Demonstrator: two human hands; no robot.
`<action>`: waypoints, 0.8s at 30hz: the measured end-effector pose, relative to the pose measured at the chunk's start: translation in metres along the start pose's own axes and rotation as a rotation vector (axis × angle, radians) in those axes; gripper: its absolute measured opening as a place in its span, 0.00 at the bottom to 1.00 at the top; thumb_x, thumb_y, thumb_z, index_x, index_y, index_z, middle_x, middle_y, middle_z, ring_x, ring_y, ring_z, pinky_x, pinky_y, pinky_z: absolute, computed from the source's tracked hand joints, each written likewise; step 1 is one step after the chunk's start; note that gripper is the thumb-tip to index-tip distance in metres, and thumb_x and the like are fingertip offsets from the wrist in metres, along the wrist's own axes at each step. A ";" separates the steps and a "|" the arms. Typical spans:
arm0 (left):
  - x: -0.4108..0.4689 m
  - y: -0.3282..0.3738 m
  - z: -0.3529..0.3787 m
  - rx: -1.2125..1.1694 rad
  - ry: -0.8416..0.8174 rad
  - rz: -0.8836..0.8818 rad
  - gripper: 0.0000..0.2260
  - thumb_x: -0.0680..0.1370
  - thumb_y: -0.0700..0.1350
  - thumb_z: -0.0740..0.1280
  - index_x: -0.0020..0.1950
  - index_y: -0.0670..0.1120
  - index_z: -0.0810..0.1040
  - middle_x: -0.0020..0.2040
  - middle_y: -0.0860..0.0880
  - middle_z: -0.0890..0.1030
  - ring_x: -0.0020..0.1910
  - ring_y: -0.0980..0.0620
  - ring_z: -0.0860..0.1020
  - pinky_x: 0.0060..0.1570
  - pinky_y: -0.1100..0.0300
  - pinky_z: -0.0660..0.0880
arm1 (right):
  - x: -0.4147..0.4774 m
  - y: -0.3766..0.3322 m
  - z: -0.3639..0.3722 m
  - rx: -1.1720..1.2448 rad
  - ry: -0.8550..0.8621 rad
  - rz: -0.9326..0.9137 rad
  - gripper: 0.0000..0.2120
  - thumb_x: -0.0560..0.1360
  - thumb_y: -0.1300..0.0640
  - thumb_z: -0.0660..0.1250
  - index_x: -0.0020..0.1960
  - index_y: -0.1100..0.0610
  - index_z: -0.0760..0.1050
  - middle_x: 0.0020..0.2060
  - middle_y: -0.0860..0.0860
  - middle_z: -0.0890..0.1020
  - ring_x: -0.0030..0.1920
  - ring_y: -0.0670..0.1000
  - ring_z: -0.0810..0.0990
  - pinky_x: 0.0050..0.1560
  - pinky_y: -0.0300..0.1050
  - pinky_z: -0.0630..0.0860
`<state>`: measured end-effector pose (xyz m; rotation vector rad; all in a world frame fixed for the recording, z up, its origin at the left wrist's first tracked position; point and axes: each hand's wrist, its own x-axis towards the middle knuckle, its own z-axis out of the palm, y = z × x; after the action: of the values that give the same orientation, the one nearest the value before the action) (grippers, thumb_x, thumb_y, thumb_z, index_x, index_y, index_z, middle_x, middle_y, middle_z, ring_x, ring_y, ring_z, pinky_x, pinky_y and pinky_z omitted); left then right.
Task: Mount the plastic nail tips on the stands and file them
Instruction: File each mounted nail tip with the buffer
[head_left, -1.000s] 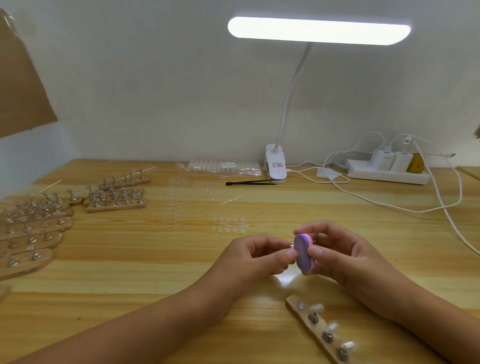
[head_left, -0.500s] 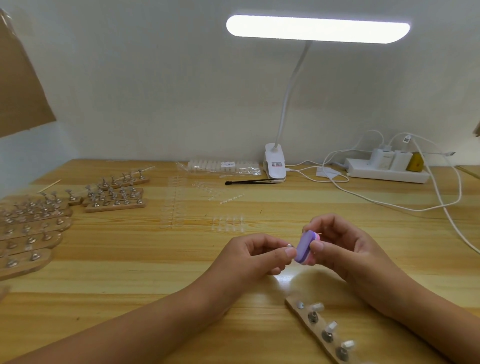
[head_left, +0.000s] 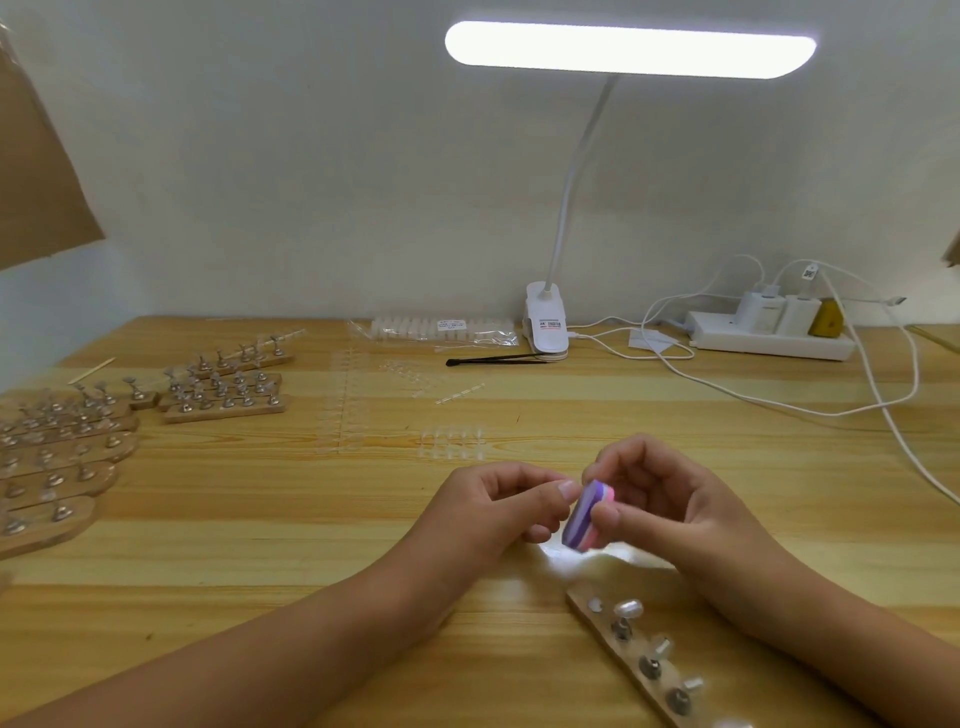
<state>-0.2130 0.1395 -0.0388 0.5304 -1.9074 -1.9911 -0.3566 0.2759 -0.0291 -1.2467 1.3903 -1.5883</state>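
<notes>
Mid-table (head_left: 311, 525), right hand (head_left: 680, 514) grips file (head_left: 584, 517), perhaps touching left (head_left: 498, 512).

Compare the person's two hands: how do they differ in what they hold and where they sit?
The right hand grips a purple and pink file block between thumb and fingers; the left hand pinches a small item, hidden by its fingertips. The right hand is nearer the wooden stand strip than the left hand. Both have curled fingers and meet at the block.

The scene is brightly lit from above by a lamp (head_left: 630, 49), which is blown out to white. A glare patch is thrown on the table (head_left: 291, 519). Edges are bent and softened.
</notes>
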 end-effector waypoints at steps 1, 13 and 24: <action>0.000 0.000 0.000 -0.011 0.002 0.001 0.12 0.70 0.55 0.74 0.49 0.52 0.86 0.40 0.53 0.84 0.38 0.60 0.78 0.47 0.63 0.75 | 0.002 0.000 0.000 0.017 0.078 -0.035 0.12 0.71 0.59 0.76 0.50 0.60 0.77 0.42 0.56 0.84 0.42 0.54 0.85 0.45 0.42 0.81; 0.001 0.000 0.000 -0.020 0.035 0.005 0.13 0.68 0.56 0.74 0.48 0.50 0.87 0.33 0.59 0.79 0.33 0.62 0.75 0.39 0.68 0.72 | 0.003 -0.001 -0.002 -0.025 0.236 -0.122 0.17 0.67 0.53 0.74 0.52 0.59 0.75 0.43 0.55 0.85 0.44 0.54 0.85 0.48 0.43 0.82; 0.002 0.000 -0.001 0.002 0.026 0.000 0.14 0.66 0.58 0.75 0.47 0.52 0.86 0.32 0.56 0.76 0.32 0.60 0.73 0.37 0.69 0.71 | 0.001 0.000 -0.007 0.001 0.255 -0.207 0.10 0.70 0.52 0.75 0.50 0.50 0.79 0.45 0.54 0.84 0.47 0.54 0.85 0.53 0.48 0.81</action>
<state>-0.2147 0.1380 -0.0385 0.5548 -1.8945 -1.9724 -0.3634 0.2768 -0.0286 -1.2539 1.4513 -1.9458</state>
